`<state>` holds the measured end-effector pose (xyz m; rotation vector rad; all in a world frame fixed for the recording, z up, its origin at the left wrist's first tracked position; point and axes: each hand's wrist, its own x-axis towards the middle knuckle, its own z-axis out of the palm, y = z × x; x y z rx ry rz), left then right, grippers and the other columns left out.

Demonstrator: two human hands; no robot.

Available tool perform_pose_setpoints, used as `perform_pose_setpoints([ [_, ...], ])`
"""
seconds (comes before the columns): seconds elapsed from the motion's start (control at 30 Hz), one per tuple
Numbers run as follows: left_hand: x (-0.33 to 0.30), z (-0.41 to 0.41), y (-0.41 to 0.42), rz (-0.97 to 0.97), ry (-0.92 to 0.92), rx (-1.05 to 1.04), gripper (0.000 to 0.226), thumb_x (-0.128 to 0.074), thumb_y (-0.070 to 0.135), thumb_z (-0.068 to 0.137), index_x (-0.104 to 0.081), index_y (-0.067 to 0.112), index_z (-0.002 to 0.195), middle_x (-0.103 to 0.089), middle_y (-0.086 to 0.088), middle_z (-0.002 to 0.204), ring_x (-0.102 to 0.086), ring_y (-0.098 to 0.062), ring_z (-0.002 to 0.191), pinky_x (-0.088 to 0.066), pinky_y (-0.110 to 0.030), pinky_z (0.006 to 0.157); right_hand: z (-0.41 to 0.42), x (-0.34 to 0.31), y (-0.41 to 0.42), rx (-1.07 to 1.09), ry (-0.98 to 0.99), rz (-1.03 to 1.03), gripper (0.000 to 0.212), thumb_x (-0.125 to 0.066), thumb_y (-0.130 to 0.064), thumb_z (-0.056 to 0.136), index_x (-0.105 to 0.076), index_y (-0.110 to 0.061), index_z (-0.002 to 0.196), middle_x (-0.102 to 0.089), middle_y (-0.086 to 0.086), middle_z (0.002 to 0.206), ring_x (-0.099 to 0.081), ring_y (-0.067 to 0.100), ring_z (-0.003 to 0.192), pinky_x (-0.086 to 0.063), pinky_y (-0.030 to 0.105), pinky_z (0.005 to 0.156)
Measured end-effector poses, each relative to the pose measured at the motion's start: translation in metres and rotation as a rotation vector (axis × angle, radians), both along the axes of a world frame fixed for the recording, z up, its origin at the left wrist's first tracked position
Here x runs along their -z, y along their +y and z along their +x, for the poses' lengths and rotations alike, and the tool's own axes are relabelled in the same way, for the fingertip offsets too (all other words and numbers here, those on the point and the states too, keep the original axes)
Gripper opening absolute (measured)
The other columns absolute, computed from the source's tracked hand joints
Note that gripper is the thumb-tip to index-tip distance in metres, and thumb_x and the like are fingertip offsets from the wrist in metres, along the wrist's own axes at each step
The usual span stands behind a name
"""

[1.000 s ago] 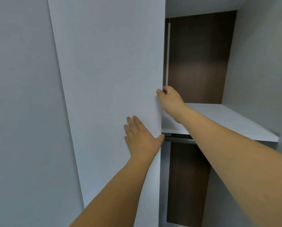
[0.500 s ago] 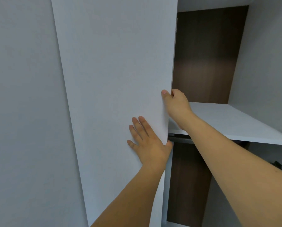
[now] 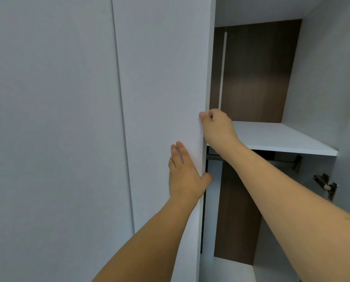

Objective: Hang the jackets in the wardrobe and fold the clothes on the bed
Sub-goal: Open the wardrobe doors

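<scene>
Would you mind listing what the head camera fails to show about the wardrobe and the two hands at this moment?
- Right hand: its fingertips curl behind the door edge, hidden by it.
- Rail: its middle is hidden by the right forearm.
- Left hand: the palm lies flat on the door and is unseen.
- Wardrobe floor, jackets, bed: outside the frame.
- Hinge: small, detail unclear.

Plain pale grey on the flat wardrobe door panel (image 3: 160, 78), white on the inner shelf board (image 3: 282, 139), dark brown wood grain on the wardrobe back panel (image 3: 255, 74), dull grey metal on the hanging rail (image 3: 215, 156).
</scene>
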<state>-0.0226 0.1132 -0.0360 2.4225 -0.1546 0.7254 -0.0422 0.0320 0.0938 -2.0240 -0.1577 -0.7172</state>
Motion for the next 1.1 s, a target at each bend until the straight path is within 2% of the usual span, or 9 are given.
perform_pose_setpoints([
  [0.2, 0.0, -0.046, 0.056, 0.055, 0.02, 0.007, 0.102, -0.06, 0.054, 0.084, 0.012, 0.03, 0.151, -0.007, 0.0, 0.162, -0.056, -0.025, 0.118, -0.054, -0.031, 0.083, -0.048, 0.002, 0.043, -0.048, -0.017, -0.062, 0.024, -0.04, -0.019, 0.104, -0.055, -0.017, 0.085, -0.056, -0.001, 0.083, -0.052, 0.008, 0.073, -0.04, 0.019, 0.06],
  [0.33, 0.003, -0.078, 0.094, 0.153, -0.029, -0.019, 0.085, -0.055, 0.049, 0.09, 0.002, 0.029, 0.151, -0.034, 0.0, 0.153, -0.064, -0.016, 0.092, -0.049, -0.019, 0.066, -0.066, 0.003, 0.074, -0.126, -0.024, -0.05, 0.017, -0.048, -0.019, 0.102, -0.062, -0.01, 0.104, -0.066, 0.006, 0.102, -0.063, 0.019, 0.093, -0.056, 0.039, 0.086],
  [0.43, 0.004, -0.1, 0.123, 0.2, -0.069, -0.067, 0.06, -0.053, 0.046, 0.093, -0.021, 0.026, 0.14, -0.059, 0.004, 0.116, -0.053, -0.009, 0.063, -0.032, -0.011, 0.051, -0.072, 0.003, 0.095, -0.182, -0.059, -0.077, 0.015, -0.054, -0.023, 0.099, -0.064, -0.013, 0.1, -0.067, 0.004, 0.098, -0.065, 0.02, 0.092, -0.057, 0.043, 0.086],
  [0.57, 0.009, -0.122, 0.16, 0.311, -0.055, -0.177, 0.032, -0.04, 0.047, 0.1, -0.051, 0.018, 0.109, -0.047, 0.01, 0.07, -0.038, -0.009, 0.048, -0.02, -0.016, 0.044, -0.074, 0.006, 0.12, -0.276, -0.112, -0.096, 0.011, -0.06, -0.031, 0.096, -0.065, -0.022, 0.094, -0.067, -0.005, 0.09, -0.065, 0.013, 0.085, -0.057, 0.035, 0.081],
  [0.67, 0.012, -0.131, 0.183, 0.278, -0.057, -0.253, 0.032, -0.039, 0.043, 0.101, -0.038, 0.02, 0.079, -0.035, 0.01, 0.057, -0.031, -0.009, 0.044, -0.015, -0.02, 0.042, -0.072, 0.008, 0.143, -0.366, -0.114, -0.096, 0.013, -0.062, -0.037, 0.094, -0.064, -0.025, 0.097, -0.065, -0.013, 0.092, -0.062, 0.006, 0.086, -0.05, 0.022, 0.073],
  [0.8, 0.014, -0.134, 0.219, 0.158, -0.028, -0.313, 0.041, -0.041, 0.037, 0.1, -0.026, 0.021, 0.066, -0.04, 0.003, 0.058, -0.035, -0.012, 0.049, -0.019, -0.027, 0.043, -0.065, 0.01, 0.185, -0.423, -0.131, -0.082, 0.027, -0.064, -0.041, 0.091, -0.065, -0.019, 0.108, -0.064, -0.013, 0.102, -0.057, -0.003, 0.083, -0.04, 0.013, 0.065],
  [0.87, 0.015, -0.133, 0.238, 0.109, -0.014, -0.355, 0.038, -0.041, 0.035, 0.1, -0.03, 0.019, 0.068, -0.043, 0.001, 0.06, -0.039, -0.018, 0.052, -0.021, -0.03, 0.044, -0.061, 0.014, 0.208, -0.443, -0.131, -0.066, 0.034, -0.066, -0.041, 0.09, -0.063, -0.017, 0.114, -0.063, -0.007, 0.11, -0.057, 0.0, 0.085, -0.045, 0.019, 0.07],
  [0.97, 0.015, -0.13, 0.263, 0.079, -0.012, -0.415, 0.032, -0.04, 0.033, 0.101, -0.038, 0.014, 0.075, -0.043, 0.001, 0.06, -0.041, -0.019, 0.054, -0.024, -0.032, 0.048, -0.053, 0.02, 0.239, -0.499, -0.133, -0.046, 0.037, -0.067, -0.034, 0.091, -0.06, -0.013, 0.121, -0.062, 0.0, 0.121, -0.06, 0.013, 0.103, -0.05, 0.032, 0.091],
  [1.1, 0.016, -0.121, 0.29, 0.039, -0.011, -0.48, 0.03, -0.041, 0.032, 0.102, -0.043, 0.012, 0.079, -0.043, 0.001, 0.062, -0.046, -0.021, 0.057, -0.029, -0.031, 0.05, -0.041, 0.034, 0.266, -0.563, -0.157, -0.073, 0.044, -0.066, -0.023, 0.092, -0.055, -0.012, 0.133, -0.055, 0.002, 0.135, -0.055, 0.015, 0.119, -0.043, 0.029, 0.103],
])
